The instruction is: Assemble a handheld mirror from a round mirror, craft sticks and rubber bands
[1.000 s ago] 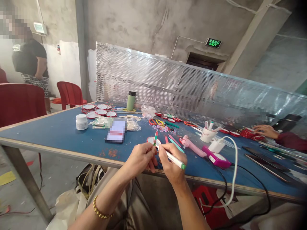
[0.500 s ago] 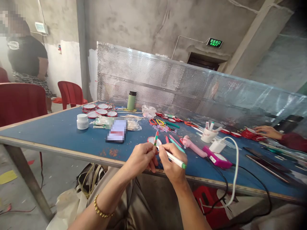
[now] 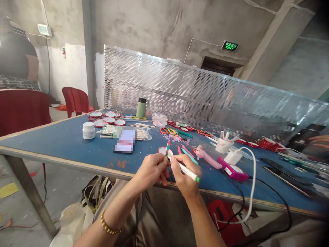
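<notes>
My left hand (image 3: 153,168) is closed around the lower part of a small flat stick (image 3: 168,148), coloured red and green, which stands up from the fingers. My right hand (image 3: 187,174) grips a white marker pen (image 3: 189,172) with a green end. The marker's tip points at the stick, close to the left fingers; whether it touches I cannot tell. Behind the stick lies a white disc with a red rim (image 3: 161,150), partly covered by the hands.
On the blue table (image 3: 84,156) lie a phone (image 3: 125,140), a white jar (image 3: 88,130), bagged sticks (image 3: 144,134), red-rimmed discs (image 3: 109,120), pliers (image 3: 171,131), a pink hot glue gun (image 3: 208,157) and a paper cup of pens (image 3: 222,145). A co-worker's hand (image 3: 320,140) is at far right.
My hands, the stick and the marker stay almost still. The co-worker's hand at the right has drawn back from the red-rimmed discs. A person at far left has moved further left.
</notes>
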Tool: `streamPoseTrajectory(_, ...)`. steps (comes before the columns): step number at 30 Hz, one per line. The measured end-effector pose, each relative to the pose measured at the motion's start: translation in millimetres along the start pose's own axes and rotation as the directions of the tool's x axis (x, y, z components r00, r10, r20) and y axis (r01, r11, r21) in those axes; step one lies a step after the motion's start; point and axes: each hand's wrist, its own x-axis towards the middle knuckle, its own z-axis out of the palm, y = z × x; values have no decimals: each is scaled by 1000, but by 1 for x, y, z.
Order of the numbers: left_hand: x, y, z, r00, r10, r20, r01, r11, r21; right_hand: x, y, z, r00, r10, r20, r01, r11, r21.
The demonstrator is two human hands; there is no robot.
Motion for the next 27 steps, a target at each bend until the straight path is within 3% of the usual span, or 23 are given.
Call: streamPoseTrajectory(27, 1, 0, 0, 1000, 1, -1, -1, 1000, 3, 0, 0, -1, 1000, -16, -5, 16, 1000, 11)
